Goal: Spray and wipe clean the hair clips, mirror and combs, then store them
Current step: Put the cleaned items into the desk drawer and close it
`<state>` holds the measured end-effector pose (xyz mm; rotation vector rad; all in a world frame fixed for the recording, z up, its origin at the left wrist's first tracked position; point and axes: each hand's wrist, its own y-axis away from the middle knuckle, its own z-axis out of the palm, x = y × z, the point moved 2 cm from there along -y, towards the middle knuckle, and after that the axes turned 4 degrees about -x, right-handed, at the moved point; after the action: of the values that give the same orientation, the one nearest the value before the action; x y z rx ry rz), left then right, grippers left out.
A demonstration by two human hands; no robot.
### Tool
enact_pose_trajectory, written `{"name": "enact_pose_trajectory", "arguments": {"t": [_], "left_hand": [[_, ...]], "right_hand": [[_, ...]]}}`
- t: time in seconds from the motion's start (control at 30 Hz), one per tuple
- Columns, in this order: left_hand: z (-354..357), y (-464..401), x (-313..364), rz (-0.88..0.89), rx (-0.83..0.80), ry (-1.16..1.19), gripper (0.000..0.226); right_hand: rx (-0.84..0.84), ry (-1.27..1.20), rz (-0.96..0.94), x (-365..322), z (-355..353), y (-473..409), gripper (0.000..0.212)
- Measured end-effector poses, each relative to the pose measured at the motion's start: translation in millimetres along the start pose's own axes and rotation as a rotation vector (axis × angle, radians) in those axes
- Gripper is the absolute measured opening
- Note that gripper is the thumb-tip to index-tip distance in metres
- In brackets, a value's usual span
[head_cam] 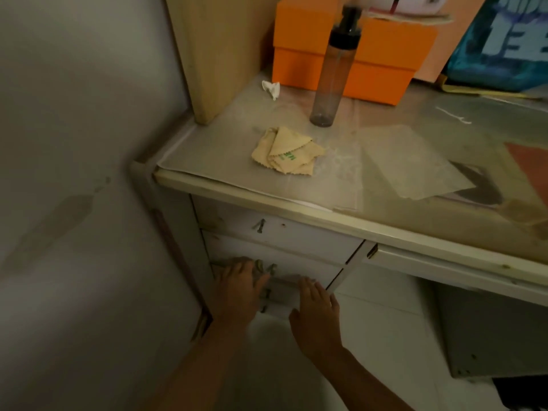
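Both hands flat on lower drawer front (296, 272) under desk (326, 216): left hand (237, 287), right hand (315, 302), fingers straight, gripping nothing. On desk above: folded cloth (287, 151), spray bottle (333, 84) behind it

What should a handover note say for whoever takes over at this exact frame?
Left hand: on the front of a lower white desk drawer, fingers by its metal handle; grip too blurred to tell.
Right hand: open, flat against the same drawer stack.
On the desk top: tall clear spray bottle with black pump, upright; crumpled yellow wiping cloth in front of it; small white tissue scrap behind the cloth.
Hair clips, mirror and combs: not in view.
Done: apparently cleaning and storing, though unconfirmed.
Left: check the drawers are shut; put away bottle and cloth.
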<state>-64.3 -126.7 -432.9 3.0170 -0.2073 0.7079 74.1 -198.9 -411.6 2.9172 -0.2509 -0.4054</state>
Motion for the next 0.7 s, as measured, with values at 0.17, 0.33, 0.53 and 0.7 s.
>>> {"name": "enact_pose_trajectory", "arguments": {"t": [0.17,0.33,0.53,0.7], "left_hand": [[8,-15,7,-0.115,0.06,0.08,0.033],[8,-16,3,-0.129,0.056,0.265,0.041],[-3,-2,7,-0.15,0.047,0.337,0.041],[1,14,-1,-0.185,0.042,0.401,0.037]], "right_hand": [[0.027,-0.026,-0.014,11,14,-4,0.066],[0.204,-0.023,-0.032,15,18,-1,0.074],[0.394,-0.138,-0.147,9,-1,12,0.063],[0.453,-0.202,-0.179,4,-12,22,0.056]]}}
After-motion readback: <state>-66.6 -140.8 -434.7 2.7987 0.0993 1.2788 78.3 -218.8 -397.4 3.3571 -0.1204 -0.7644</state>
